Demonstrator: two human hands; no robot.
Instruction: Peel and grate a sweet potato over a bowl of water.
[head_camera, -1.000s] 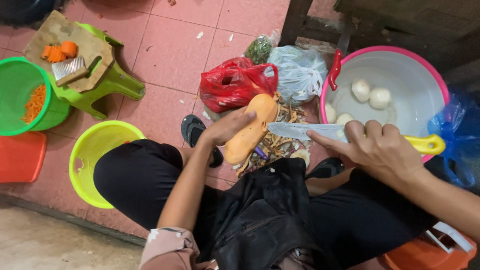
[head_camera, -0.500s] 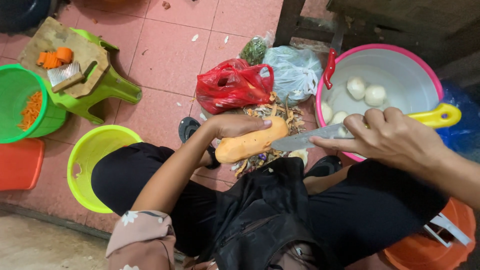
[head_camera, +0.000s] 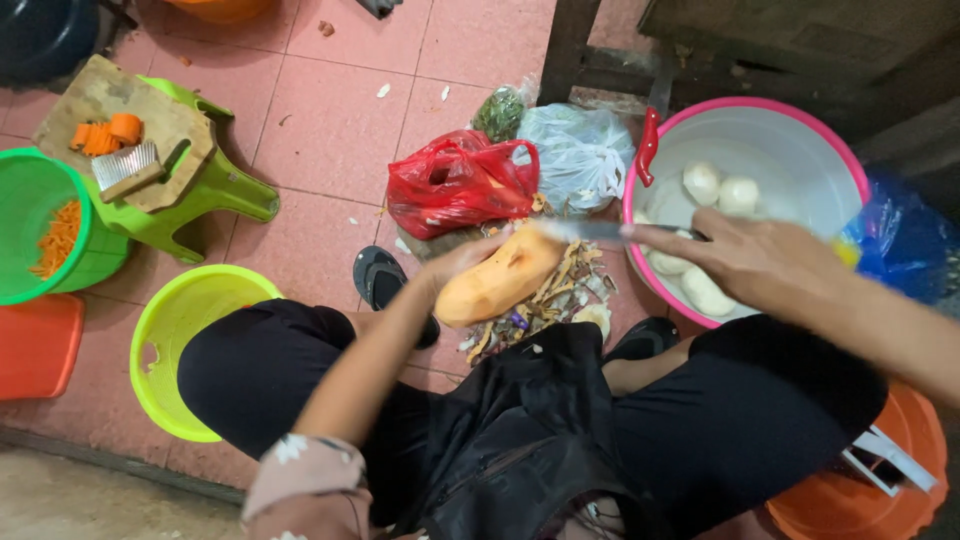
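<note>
Left hand (head_camera: 455, 265) grips a peeled orange root (head_camera: 500, 285); right hand (head_camera: 745, 260), at three o'clock, clenches a knife (head_camera: 590, 231) whose blade could slip toward the gripping fingers.

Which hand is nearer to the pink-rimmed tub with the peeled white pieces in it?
Right. The right hand hangs over the pink-rimmed tub's near edge, holding a knife. The left hand is well off to the side, holding an orange vegetable.

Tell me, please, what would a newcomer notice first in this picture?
At the centre, the left hand holds a peeled orange vegetable over a heap of peelings, while the right hand lays a knife against its top. A pink-rimmed basin with white peeled pieces stands at the right.
</note>
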